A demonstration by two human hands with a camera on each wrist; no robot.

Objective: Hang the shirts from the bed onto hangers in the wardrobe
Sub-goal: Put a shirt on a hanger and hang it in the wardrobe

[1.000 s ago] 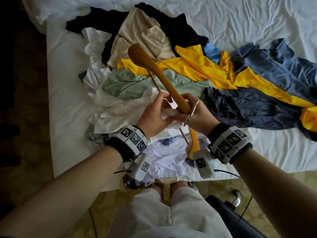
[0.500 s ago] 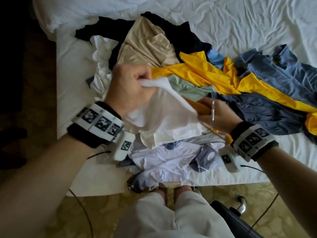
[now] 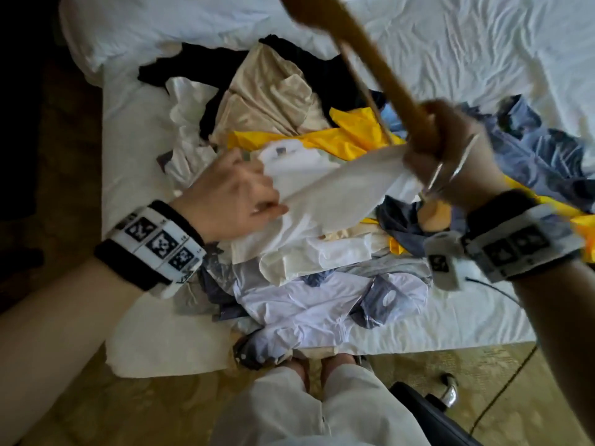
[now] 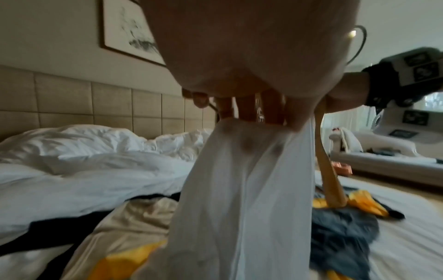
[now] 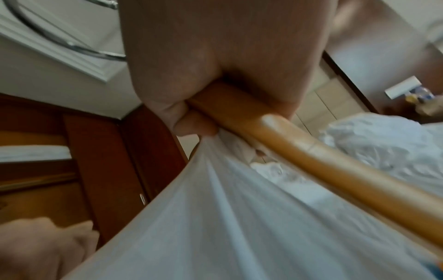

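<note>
A person stands at the foot of a bed (image 3: 450, 53) covered in a rumpled white sheet, seen from above. Both wrists wear bands printed with black-and-white square marker patterns; no words can be read on them.

The right hand (image 3: 450, 162) is clenched around the middle of a wooden hanger (image 3: 380, 69), which slants up and away toward the top of the view, its metal hook curving over the back of the hand. The same hand also pinches one end of a white shirt (image 3: 328, 185) against the hanger. The right wrist view shows the fingers (image 5: 191, 121) wrapped around the wood with the white cloth bunched just beneath them.

The left hand (image 3: 231, 194) grips the other end of the white shirt, fingers curled into the cloth, so the shirt is stretched between the two hands above the pile. A small label shows inside its collar; the print is too blurred to read.

Below lies a heap of shirts on the bed: yellow (image 3: 354, 136), beige (image 3: 270, 101), black (image 3: 199, 66), blue-grey (image 3: 534, 149), dark navy (image 3: 402, 220) and pale lilac (image 3: 306, 304).

A framed picture (image 4: 127, 32) hangs above a padded headboard (image 4: 72, 102).
</note>
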